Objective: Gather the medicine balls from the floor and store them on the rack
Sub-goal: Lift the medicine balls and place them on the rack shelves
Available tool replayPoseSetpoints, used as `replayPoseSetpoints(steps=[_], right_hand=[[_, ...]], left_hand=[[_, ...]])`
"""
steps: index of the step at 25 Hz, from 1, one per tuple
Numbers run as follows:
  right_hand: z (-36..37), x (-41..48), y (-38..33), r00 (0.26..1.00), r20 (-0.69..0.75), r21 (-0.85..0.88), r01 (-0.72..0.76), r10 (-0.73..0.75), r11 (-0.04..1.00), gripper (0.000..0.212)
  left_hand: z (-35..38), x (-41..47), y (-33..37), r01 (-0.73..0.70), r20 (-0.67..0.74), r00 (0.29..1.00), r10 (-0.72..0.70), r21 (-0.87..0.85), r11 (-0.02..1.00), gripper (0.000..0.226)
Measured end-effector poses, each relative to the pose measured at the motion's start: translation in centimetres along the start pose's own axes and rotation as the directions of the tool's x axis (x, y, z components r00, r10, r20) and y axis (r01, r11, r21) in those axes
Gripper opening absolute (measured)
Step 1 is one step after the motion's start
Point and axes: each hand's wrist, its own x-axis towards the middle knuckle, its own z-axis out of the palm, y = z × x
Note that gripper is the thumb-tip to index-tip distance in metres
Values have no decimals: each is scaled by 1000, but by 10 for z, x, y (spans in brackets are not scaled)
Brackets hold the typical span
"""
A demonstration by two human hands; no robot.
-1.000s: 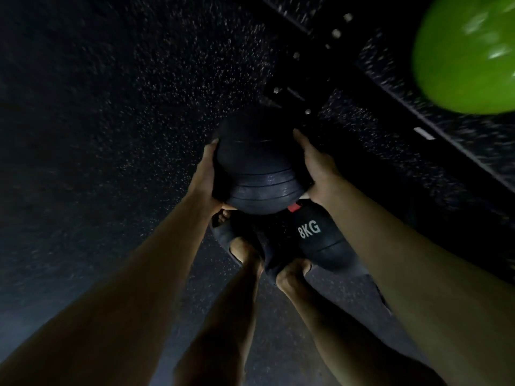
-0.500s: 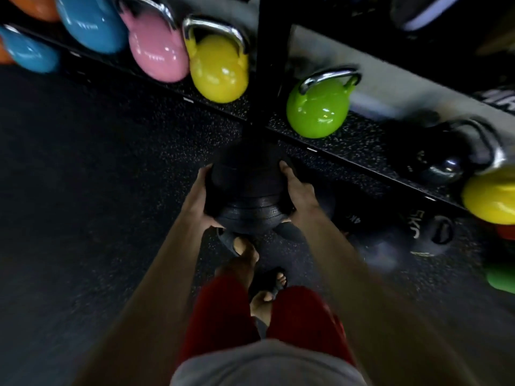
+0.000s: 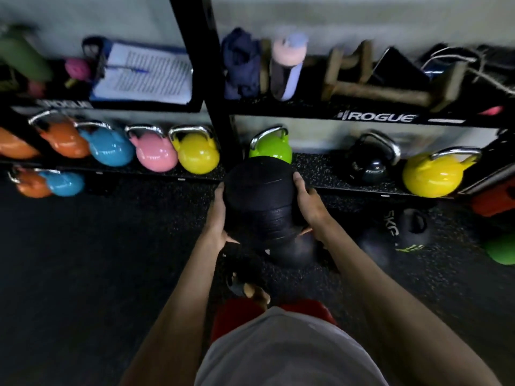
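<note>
Both hands are on one black medicine ball (image 3: pixel 259 201). The left hand (image 3: pixel 220 215) and right hand (image 3: pixel 308 207) are spread flat, palms pressed to opposite sides, fingers along the curve. The ball is off the floor, held in front of the rack's (image 3: pixel 200 65) lower shelf, just right of the upright post, and it covers the base of the green kettlebell (image 3: pixel 271 147).

Medicine balls: 3 seen.
- 1 held.
- 1 black floor ball (image 3: pixel 295 246) directly under it.
- 1 marked ball (image 3: pixel 401 229) on the floor further right, with a white KG print.
- The round green thing (image 3: pixel 501 249) at the right edge: cannot tell what it is.

Kettlebells: 10 counted.
- Orange: 3, one (image 3: pixel 64 140) fully visible.
- Blue: 2, e.g. (image 3: pixel 108 147).
- Yellow: 2, left (image 3: pixel 198 156) and right (image 3: pixel 432 174).
- Pink (image 3: pixel 156 154): 1.
- Green: 1.
- Black (image 3: pixel 367 162): 1.

Top shelf:
- clipboard (image 3: pixel 142 73) with paper
- navy cloth (image 3: pixel 242 62)
- bottle (image 3: pixel 287 68)
- wooden bars (image 3: pixel 376 79), blurred

Surface and room: the floor (image 3: pixel 83 260) is black speckled rubber and the wall behind is pale grey. The shelf edge reads ROGUE. Near the camera are a grey shirt, red shorts and one sandalled foot (image 3: pixel 245 285).
</note>
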Motion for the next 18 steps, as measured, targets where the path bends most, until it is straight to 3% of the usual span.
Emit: replayPoseSetpoints(steps=[5, 8, 12, 14, 18], right_hand=[[-36, -41, -53, 988, -41, 12, 147, -147, 989, 111], [-54, -60, -86, 968, -76, 38, 244, -240, 969, 99], [-70, -73, -129, 931, -116, 55, 355, -347, 933, 112], [-78, -79, -157, 896, -165, 56, 425, -411, 903, 109], [-91, -88, -212, 839, -219, 11, 513, -499, 858, 110]], left_hand=[[25, -52, 47, -186, 48, 982, 183, 75, 980, 96], [40, -85, 84, -307, 61, 951, 303, 86, 948, 87], [48, -106, 138, -481, 101, 875, 473, 90, 872, 97], [52, -114, 172, -564, 101, 825, 555, 97, 820, 101], [64, -153, 229, -626, 146, 779, 609, 128, 769, 93]])
